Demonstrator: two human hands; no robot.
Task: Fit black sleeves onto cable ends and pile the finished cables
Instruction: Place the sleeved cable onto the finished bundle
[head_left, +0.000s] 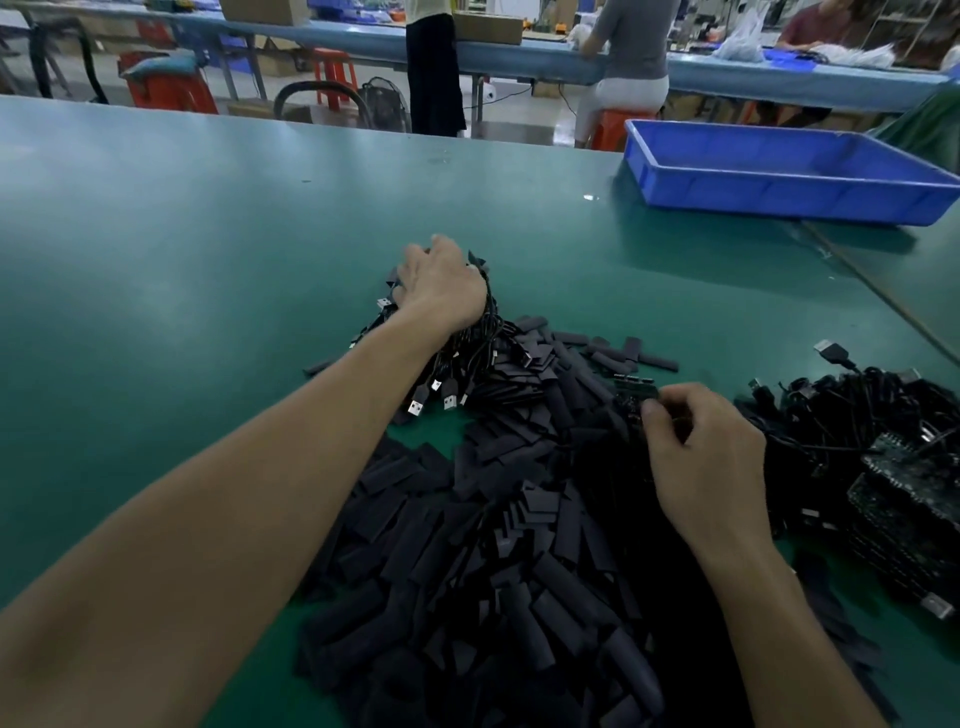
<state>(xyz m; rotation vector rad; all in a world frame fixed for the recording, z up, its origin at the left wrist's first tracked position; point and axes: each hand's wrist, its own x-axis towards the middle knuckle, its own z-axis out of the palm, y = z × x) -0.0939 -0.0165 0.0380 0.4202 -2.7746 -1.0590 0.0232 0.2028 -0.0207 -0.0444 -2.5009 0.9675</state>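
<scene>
Green table (156, 234), worker seated at it, both forearms out. The left hand (441, 283) reaches far forward, back up, with its fingers curled down over a bundle of cables (483, 343) at the far end of the work, and looks clamped on it. The bundle's long axis runs from under that hand back toward the worker. Its metal plugs (431, 400) fan out at the near-left end, bare, with no sleeves on them. The pile of sleeves (493, 545) sits centre, wide and loose, touching the bundle's near side.

The right hand (696, 447) is low at the pile's right edge, thumb and fingers pinched on a small dark piece (636, 397); sleeve or cable end, cannot tell. The hands are well apart. The heap of cables (857, 431) is just right of the right hand, likely the finished pile. Blue tray (779, 171) is far right, well off.

My read: the left hand is nearer the bare plugs and the right nearer the heap, so the bundle has to come near-right to meet the sleeves.
</scene>
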